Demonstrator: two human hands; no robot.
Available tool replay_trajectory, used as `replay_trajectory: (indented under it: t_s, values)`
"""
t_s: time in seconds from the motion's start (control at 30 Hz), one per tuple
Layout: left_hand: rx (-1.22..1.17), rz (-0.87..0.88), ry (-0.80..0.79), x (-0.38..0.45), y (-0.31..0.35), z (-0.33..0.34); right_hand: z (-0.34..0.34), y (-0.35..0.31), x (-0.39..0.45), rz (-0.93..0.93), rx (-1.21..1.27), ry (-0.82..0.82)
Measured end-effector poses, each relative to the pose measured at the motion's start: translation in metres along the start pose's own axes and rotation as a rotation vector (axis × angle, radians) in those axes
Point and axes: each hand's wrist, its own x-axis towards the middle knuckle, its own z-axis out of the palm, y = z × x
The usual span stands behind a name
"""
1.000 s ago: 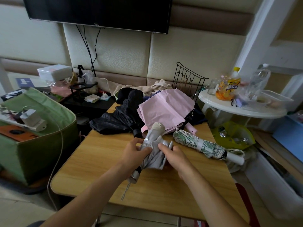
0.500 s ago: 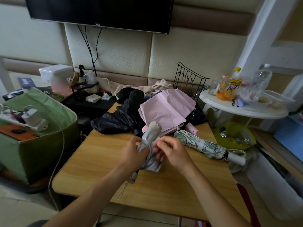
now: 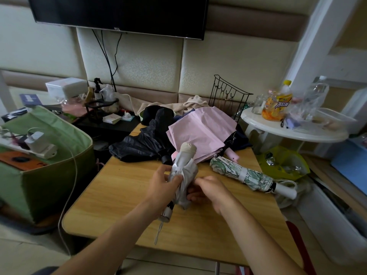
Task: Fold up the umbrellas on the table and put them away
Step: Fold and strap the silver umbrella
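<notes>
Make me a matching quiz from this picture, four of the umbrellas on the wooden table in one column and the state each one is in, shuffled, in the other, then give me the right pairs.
Column one:
1. grey umbrella
2. leaf-print umbrella
3. pink umbrella
4. black umbrella

Column two:
A. rolled and strapped shut, lying on the table right of the hands
B. loose and crumpled at the far left of the table
C. gripped by the left hand, with the right hand at its fabric
D. collapsed but unrolled, folds spread wide behind the hands

Pairs: 1-C, 2-A, 3-D, 4-B
</notes>
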Motion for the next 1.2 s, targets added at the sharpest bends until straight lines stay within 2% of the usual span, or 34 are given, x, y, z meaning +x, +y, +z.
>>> replay_trajectory:
  t_s: [0.1, 0.2, 0.33, 0.57, 0.7, 0.9, 1.0, 1.13, 1.2]
  values:
    - [-0.028, -0.018, -0.014, -0.002, 0.0, 0.0, 0.002, -0.002, -0.002, -0.077, 0.005, 0.002]
    - [0.004, -0.002, -0.008, -0.003, -0.002, 0.004, 0.002, -0.007, -0.002, -0.165, 0.133, 0.045]
    - [0.045, 0.038, -0.009, -0.006, -0.003, 0.006, 0.003, -0.006, -0.006, -0.092, 0.149, -0.042]
    - [-0.013, 0.088, -0.05, -0.015, -0.001, 0.008, 0.0, -0.006, -0.007, -0.114, 0.125, -0.14]
    - [-0.067, 0.107, -0.119, -0.023, 0.001, 0.013, 0.0, -0.006, -0.008, -0.116, 0.103, -0.125]
    - [-0.207, 0.03, -0.219, -0.027, 0.009, 0.014, -0.003, -0.008, -0.004, -0.098, 0.136, -0.066]
    - [-0.14, -0.013, -0.198, -0.025, 0.01, 0.013, -0.005, -0.01, -0.004, -0.105, 0.158, -0.077]
    - [0.179, -0.129, -0.047, -0.008, 0.011, 0.002, -0.014, -0.02, -0.009, -0.096, 0.209, -0.175]
    - [0.092, -0.096, -0.093, 0.002, 0.016, -0.01, -0.02, -0.025, -0.014, -0.053, 0.211, -0.265]
